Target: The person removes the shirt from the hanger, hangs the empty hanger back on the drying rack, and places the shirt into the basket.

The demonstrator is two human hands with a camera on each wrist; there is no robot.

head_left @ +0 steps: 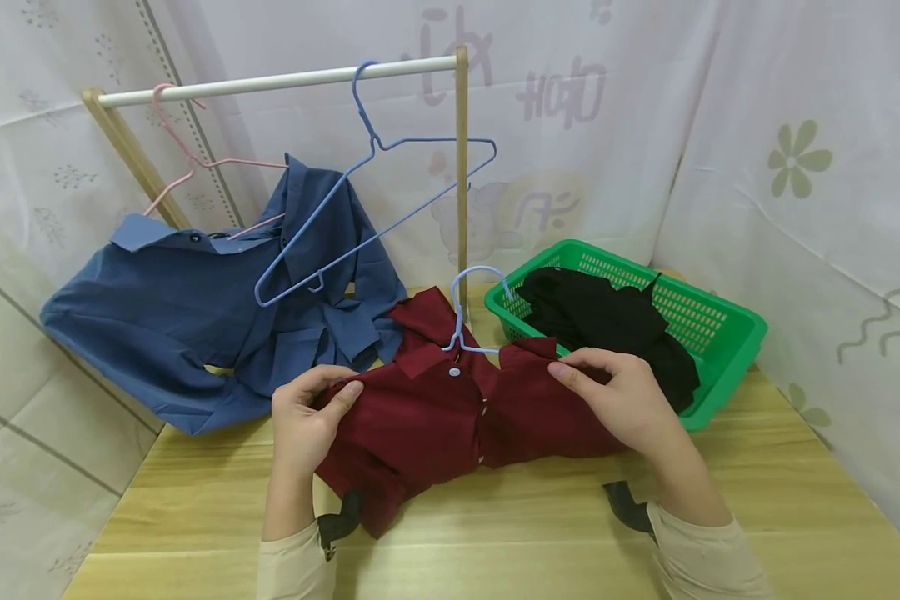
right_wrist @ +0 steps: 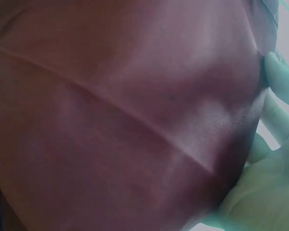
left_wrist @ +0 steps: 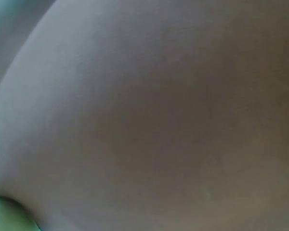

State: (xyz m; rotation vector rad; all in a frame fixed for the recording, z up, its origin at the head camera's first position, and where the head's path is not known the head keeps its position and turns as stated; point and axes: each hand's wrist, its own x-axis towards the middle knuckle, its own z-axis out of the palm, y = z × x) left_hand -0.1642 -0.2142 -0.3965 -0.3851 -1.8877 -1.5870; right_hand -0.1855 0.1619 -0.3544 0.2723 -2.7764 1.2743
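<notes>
A dark red shirt [head_left: 420, 417] with light buttons is held up over the wooden table in the head view. A light blue hanger [head_left: 459, 321] sits inside its collar, the hook rising above the neckline. My left hand [head_left: 309, 417] pinches the shirt's left shoulder between thumb and fingers. At the other shoulder, my right hand [head_left: 615, 396] grips the cloth the same way. Red fabric fills most of the right wrist view, with that hand's fingers [right_wrist: 282, 79] at its right edge. A blurred close surface covers the left wrist view.
Behind the shirt stands a rack with a white rail [head_left: 285, 80] and wooden posts. A blue shirt [head_left: 232, 275] hangs there on a pink hanger [head_left: 187, 154], beside a bare blue hanger [head_left: 375, 142]. To the right, a green basket [head_left: 727, 333] holds black cloth [head_left: 607, 317].
</notes>
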